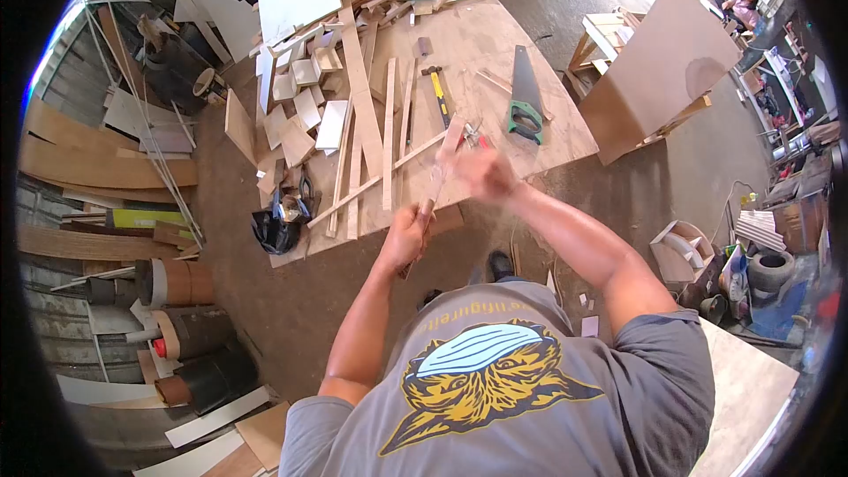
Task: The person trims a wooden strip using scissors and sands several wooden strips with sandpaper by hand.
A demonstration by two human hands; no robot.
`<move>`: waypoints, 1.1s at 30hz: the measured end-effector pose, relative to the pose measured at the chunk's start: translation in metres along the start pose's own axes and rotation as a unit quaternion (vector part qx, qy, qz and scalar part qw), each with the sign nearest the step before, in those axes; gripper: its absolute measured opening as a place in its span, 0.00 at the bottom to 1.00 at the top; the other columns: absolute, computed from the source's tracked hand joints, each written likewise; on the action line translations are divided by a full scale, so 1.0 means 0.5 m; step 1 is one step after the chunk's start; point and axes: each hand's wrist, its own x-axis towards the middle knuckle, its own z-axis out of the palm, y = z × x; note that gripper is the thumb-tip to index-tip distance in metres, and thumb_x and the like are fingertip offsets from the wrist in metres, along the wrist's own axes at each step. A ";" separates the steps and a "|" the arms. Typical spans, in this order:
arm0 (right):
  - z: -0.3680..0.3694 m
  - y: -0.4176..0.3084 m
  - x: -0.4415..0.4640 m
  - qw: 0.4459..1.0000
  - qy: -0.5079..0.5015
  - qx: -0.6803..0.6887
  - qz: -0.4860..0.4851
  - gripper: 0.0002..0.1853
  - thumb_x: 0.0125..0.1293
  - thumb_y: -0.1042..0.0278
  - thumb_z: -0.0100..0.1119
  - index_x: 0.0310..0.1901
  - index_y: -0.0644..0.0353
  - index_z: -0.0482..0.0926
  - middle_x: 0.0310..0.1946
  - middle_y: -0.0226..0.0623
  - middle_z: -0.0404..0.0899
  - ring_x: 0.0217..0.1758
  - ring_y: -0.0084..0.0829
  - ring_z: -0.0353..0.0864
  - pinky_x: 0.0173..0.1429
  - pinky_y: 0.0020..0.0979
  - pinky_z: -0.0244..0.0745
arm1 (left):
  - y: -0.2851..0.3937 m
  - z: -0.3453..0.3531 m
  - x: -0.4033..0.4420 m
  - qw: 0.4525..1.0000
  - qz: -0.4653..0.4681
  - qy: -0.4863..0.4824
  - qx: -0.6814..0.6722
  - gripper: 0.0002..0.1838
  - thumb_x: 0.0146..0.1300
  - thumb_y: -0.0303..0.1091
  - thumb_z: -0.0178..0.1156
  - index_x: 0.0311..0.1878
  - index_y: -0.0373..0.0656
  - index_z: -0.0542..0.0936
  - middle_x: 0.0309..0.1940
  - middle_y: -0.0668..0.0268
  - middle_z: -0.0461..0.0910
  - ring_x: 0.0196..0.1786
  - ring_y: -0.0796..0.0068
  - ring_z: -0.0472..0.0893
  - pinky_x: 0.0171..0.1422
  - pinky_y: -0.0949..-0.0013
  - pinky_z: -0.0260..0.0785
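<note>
- Wooden strip (439, 173): it was in front of me at the table's near edge, slanting from about 7 o'clock up to 1 o'clock.
- My left hand (409, 233) was closed round the strip's lower part, fingers curled in, with the lower end sticking out below.
- My right hand (488, 173) was near the strip's upper part, at about 2 o'clock from my left; it was blurred, so I could not tell how far open it was or whether it held anything.
- A small red and metal tool (474, 135) was just beyond that hand, too blurred to name.
- Counting from my hands, a hammer (437, 93) with a yellow and black handle lay at 12 o'clock on the wooden table (481, 31).
- A green-handled saw (525, 99) lay at 1 o'clock, its blade pointing away from me.
- Small pale blocks were heaped at 10 o'clock, and a black bag (276, 231) was at 9.
- A heap of offcuts covered the table's far end at 12 o'clock.
- Farther out, a large brown board (658, 71) leaned at 2 o'clock.
</note>
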 end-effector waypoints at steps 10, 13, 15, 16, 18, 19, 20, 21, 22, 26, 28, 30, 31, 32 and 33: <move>-0.005 0.046 0.014 0.953 0.141 0.018 0.266 0.14 0.73 0.65 0.59 0.56 0.56 0.84 0.25 0.32 0.82 0.24 0.26 0.83 0.26 0.27 0.73 | -0.077 -0.022 0.005 0.993 0.082 0.035 0.071 0.19 0.80 0.48 0.51 0.43 0.39 0.77 0.18 0.71 0.69 0.21 0.81 0.69 0.26 0.69 0.63; -0.034 0.049 0.029 0.735 0.113 0.416 0.524 0.13 0.76 0.63 0.58 0.54 0.59 0.84 0.24 0.28 0.78 0.22 0.18 0.74 0.25 0.22 0.68 | -0.087 -0.023 -0.004 0.987 0.071 0.045 0.139 0.18 0.80 0.47 0.52 0.47 0.40 0.79 0.19 0.70 0.71 0.24 0.81 0.70 0.29 0.69 0.64; -0.025 0.022 0.044 0.724 0.098 0.423 0.536 0.14 0.77 0.62 0.56 0.53 0.63 0.83 0.23 0.24 0.74 0.22 0.14 0.68 0.24 0.20 0.64 | -0.087 -0.018 0.002 0.988 0.079 0.036 0.131 0.18 0.80 0.48 0.50 0.49 0.41 0.78 0.20 0.73 0.70 0.22 0.83 0.68 0.27 0.72 0.62; -0.023 0.013 0.047 0.733 0.075 0.422 0.529 0.14 0.77 0.62 0.56 0.53 0.63 0.83 0.23 0.25 0.74 0.22 0.14 0.69 0.24 0.20 0.65 | -0.087 -0.012 0.003 0.988 0.081 0.031 0.125 0.19 0.80 0.49 0.50 0.50 0.42 0.78 0.21 0.75 0.69 0.22 0.83 0.67 0.26 0.74 0.61; -0.025 -0.011 0.049 0.750 0.024 0.413 0.516 0.13 0.77 0.63 0.57 0.52 0.64 0.82 0.23 0.25 0.74 0.22 0.14 0.69 0.24 0.21 0.66 | -0.080 -0.009 0.007 0.998 0.053 0.010 0.037 0.20 0.81 0.49 0.49 0.51 0.41 0.79 0.21 0.72 0.71 0.22 0.83 0.69 0.27 0.73 0.63; -0.019 -0.024 0.044 0.752 0.013 0.417 0.510 0.13 0.76 0.64 0.57 0.52 0.64 0.82 0.23 0.25 0.74 0.22 0.14 0.69 0.24 0.21 0.66 | -0.077 -0.009 0.006 0.999 0.035 0.001 -0.007 0.20 0.81 0.49 0.49 0.52 0.41 0.80 0.21 0.71 0.72 0.23 0.83 0.70 0.27 0.73 0.64; -0.012 -0.032 0.043 0.756 0.003 0.421 0.501 0.12 0.76 0.64 0.58 0.51 0.64 0.83 0.23 0.25 0.74 0.22 0.14 0.69 0.24 0.21 0.66 | -0.092 -0.005 0.018 0.996 0.057 -0.013 -0.062 0.22 0.81 0.51 0.48 0.52 0.41 0.80 0.21 0.72 0.71 0.21 0.83 0.70 0.25 0.74 0.64; -0.007 -0.037 0.045 0.763 -0.007 0.425 0.488 0.12 0.76 0.65 0.58 0.51 0.64 0.83 0.23 0.25 0.74 0.22 0.14 0.69 0.25 0.21 0.66 | -0.074 0.000 0.018 0.993 0.060 -0.022 -0.097 0.22 0.81 0.51 0.48 0.50 0.41 0.80 0.20 0.72 0.70 0.21 0.83 0.69 0.25 0.74 0.63; 0.000 -0.041 0.043 0.754 -0.021 0.432 0.494 0.12 0.75 0.67 0.61 0.53 0.65 0.84 0.25 0.25 0.75 0.23 0.15 0.70 0.27 0.22 0.68 | -0.041 0.006 0.016 0.989 0.066 -0.031 -0.131 0.22 0.81 0.52 0.47 0.48 0.41 0.79 0.20 0.72 0.70 0.20 0.83 0.68 0.25 0.74 0.63; 0.007 -0.057 0.042 0.843 -0.042 0.363 0.396 0.12 0.73 0.70 0.63 0.54 0.62 0.86 0.27 0.25 0.80 0.27 0.16 0.73 0.31 0.23 0.69 | -0.003 0.012 0.050 0.998 0.045 0.006 -0.053 0.26 0.81 0.56 0.45 0.39 0.41 0.77 0.18 0.73 0.69 0.20 0.83 0.68 0.24 0.74 0.62; -0.016 -0.033 0.046 0.888 -0.078 0.307 0.334 0.11 0.72 0.71 0.63 0.53 0.61 0.87 0.27 0.24 0.81 0.28 0.15 0.73 0.32 0.24 0.70 | -0.005 0.016 0.055 0.997 0.067 0.026 -0.022 0.28 0.81 0.57 0.45 0.35 0.41 0.76 0.18 0.73 0.68 0.19 0.82 0.67 0.22 0.74 0.60; -0.038 -0.029 0.052 0.911 -0.128 0.243 0.306 0.10 0.72 0.72 0.63 0.51 0.59 0.88 0.28 0.24 0.84 0.29 0.13 0.73 0.32 0.23 0.70 | -0.019 0.018 0.056 0.997 0.078 0.025 -0.010 0.30 0.80 0.58 0.44 0.32 0.41 0.75 0.17 0.73 0.67 0.17 0.82 0.66 0.21 0.73 0.59; -0.036 -0.014 0.048 0.908 -0.116 0.233 0.328 0.11 0.72 0.72 0.63 0.52 0.59 0.88 0.28 0.24 0.85 0.29 0.13 0.73 0.32 0.23 0.69 | -0.031 0.013 0.065 0.996 0.084 0.015 -0.014 0.30 0.80 0.59 0.44 0.31 0.41 0.75 0.17 0.73 0.67 0.16 0.82 0.66 0.20 0.72 0.58; -0.030 0.006 0.040 0.904 -0.104 0.222 0.351 0.11 0.72 0.72 0.63 0.52 0.60 0.88 0.28 0.24 0.85 0.28 0.13 0.73 0.32 0.23 0.69 | -0.039 0.008 0.072 0.996 0.089 0.004 -0.018 0.31 0.80 0.60 0.44 0.30 0.41 0.75 0.16 0.73 0.67 0.15 0.82 0.65 0.19 0.72 0.57; -0.036 0.009 0.044 0.898 -0.095 0.212 0.373 0.11 0.72 0.72 0.63 0.53 0.60 0.88 0.28 0.24 0.85 0.28 0.13 0.72 0.32 0.23 0.69 | -0.033 0.004 0.068 0.996 0.088 -0.021 -0.021 0.31 0.80 0.60 0.44 0.30 0.41 0.74 0.16 0.73 0.66 0.15 0.81 0.64 0.18 0.72 0.56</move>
